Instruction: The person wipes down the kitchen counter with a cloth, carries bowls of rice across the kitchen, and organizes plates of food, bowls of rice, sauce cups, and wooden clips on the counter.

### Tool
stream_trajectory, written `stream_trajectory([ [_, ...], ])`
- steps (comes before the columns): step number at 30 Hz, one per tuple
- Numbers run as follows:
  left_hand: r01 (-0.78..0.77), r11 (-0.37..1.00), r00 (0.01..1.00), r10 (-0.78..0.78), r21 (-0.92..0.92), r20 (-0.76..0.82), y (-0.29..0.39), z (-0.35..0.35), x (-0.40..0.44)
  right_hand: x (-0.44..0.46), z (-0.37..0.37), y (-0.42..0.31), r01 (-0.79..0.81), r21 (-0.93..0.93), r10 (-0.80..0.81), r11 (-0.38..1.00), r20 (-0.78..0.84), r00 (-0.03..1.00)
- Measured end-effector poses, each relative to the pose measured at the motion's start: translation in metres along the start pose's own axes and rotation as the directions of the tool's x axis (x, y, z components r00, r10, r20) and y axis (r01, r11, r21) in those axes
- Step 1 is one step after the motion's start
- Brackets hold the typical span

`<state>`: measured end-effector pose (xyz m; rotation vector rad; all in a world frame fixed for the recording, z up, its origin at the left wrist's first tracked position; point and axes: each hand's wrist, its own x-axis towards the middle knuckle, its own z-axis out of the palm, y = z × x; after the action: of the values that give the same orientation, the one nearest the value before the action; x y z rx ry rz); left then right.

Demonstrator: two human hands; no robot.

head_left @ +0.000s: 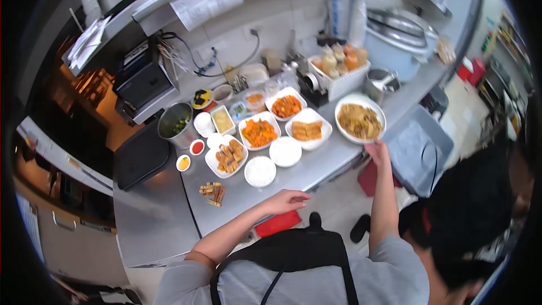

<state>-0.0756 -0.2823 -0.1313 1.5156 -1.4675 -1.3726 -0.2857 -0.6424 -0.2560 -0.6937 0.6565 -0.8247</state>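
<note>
My right hand (377,150) is at the near rim of a round white bowl (361,120) of brownish food, fingers partly hidden by the rim. My left hand (287,200) hovers in front of the counter's edge with fingers loosely apart, holding nothing. Nearest to it stand a bowl of white rice (260,171) and another white bowl (285,152). Behind these are square white dishes of rolled food (307,130), orange food (259,132) and reddish food (286,106). A dish of fried pieces (229,157) stands to the left.
Small sauce cups (197,147), wrapped sticks (213,193), a metal pot (176,124) and a black tray (142,157) are at left. A white basket of bottles (341,76) stands behind. A grey tub (419,149) and a person in black (474,203) are at right.
</note>
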Motion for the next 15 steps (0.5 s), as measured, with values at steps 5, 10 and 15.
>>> stream_trajectory([
  [5, -0.139, 0.990, 0.984, 0.136, -0.023, -0.112, 0.046, -0.022, 0.074, 0.036, -0.023, 0.000, -0.083, -0.073, 0.074, 0.994, -0.116, 0.990],
  [10, -0.139, 0.990, 0.977, 0.139, 0.012, -0.162, 0.051, -0.035, 0.107, 0.047, -0.024, -0.002, -0.102, -0.076, 0.085, 0.992, -0.207, 0.975],
  [15, -0.080, 0.983, 0.933, 0.015, -0.166, -0.358, 0.020, -0.057, 0.141, 0.018, 0.005, -0.030, -0.053, -0.192, 0.013, 0.980, -0.204, 0.979],
])
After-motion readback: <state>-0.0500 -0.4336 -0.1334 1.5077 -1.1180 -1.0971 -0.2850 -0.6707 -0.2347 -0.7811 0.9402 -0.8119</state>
